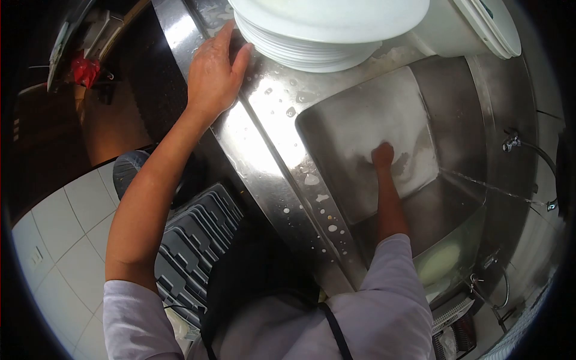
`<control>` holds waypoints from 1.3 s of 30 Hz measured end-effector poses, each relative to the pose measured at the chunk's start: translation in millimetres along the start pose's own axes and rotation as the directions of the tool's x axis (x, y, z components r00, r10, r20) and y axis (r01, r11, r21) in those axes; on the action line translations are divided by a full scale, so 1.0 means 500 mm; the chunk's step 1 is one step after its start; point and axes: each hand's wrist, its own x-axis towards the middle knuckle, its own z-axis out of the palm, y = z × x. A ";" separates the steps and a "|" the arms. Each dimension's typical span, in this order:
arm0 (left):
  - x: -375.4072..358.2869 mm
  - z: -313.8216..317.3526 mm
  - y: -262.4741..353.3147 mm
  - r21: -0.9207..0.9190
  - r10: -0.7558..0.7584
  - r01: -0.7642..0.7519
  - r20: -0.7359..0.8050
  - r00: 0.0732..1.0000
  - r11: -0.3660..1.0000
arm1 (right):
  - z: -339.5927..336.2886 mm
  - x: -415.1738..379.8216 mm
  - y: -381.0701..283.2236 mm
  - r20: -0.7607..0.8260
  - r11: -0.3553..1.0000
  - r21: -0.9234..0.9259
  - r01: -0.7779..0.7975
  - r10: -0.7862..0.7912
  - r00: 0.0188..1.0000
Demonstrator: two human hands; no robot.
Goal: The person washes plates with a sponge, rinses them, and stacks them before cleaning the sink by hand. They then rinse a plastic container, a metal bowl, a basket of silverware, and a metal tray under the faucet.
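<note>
A tall stack of white plates (pixel 312 55) stands on the wet steel counter (pixel 264 114). My left hand (pixel 217 75) lies at the counter's edge beside the stack, thumb and fingers apart, with nothing seen in it. Down inside the steel sink (pixel 354 186), my right hand (pixel 382 155) is at the bottom with its fingers curled in. What it holds or presses, if anything, is hidden beneath it. A thin stream of water runs into the sink from the faucet (pixel 551 206) on the right.
White containers (pixel 474 27) stand at the sink's far end. Another faucet (pixel 477 281) and a basket (pixel 453 318) are at the lower right. Grey plastic racks (pixel 192 246) sit below the counter on the left. Drops and foam spot the counter.
</note>
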 end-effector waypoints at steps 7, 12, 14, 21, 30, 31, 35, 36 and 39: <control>0.000 0.006 -0.005 0.052 -0.025 0.023 0.031 0.999 0.998 | -0.034 -0.024 -0.033 0.136 0.978 0.086 -0.190 0.177 0.975; 0.001 0.004 -0.003 0.048 -0.036 0.034 0.048 0.998 0.998 | -0.037 -0.025 -0.051 0.084 0.978 0.100 -0.184 0.176 0.981; 0.002 0.004 -0.003 0.055 -0.020 0.017 0.046 0.999 0.998 | -0.038 -0.019 -0.070 0.024 0.950 0.140 -0.280 0.280 0.960; 0.004 0.001 0.002 0.076 -0.042 0.036 0.081 0.996 0.996 | -0.044 -0.016 -0.057 0.114 0.949 0.133 -0.287 0.273 0.955; 0.007 -0.002 0.013 0.049 -0.042 0.037 0.102 0.994 0.998 | -0.032 0.015 -0.046 0.027 0.986 0.005 -0.170 0.169 0.985; 0.007 -0.002 0.012 0.039 -0.033 0.029 0.099 0.995 0.999 | -0.032 0.016 -0.045 0.020 0.992 -0.015 -0.128 0.128 0.992; 0.009 -0.003 0.019 0.032 -0.020 0.018 0.081 0.997 0.999 | -0.048 0.016 -0.047 0.038 0.995 -0.021 -0.102 0.103 0.994; 0.009 -0.004 0.020 0.035 -0.017 0.014 0.080 0.997 0.999 | -0.042 0.018 -0.044 0.022 0.993 -0.019 -0.113 0.113 0.993; 0.008 -0.005 0.020 0.028 -0.017 0.014 0.085 0.996 1.000 | -0.027 0.023 -0.037 0.008 0.987 0.001 -0.160 0.160 0.987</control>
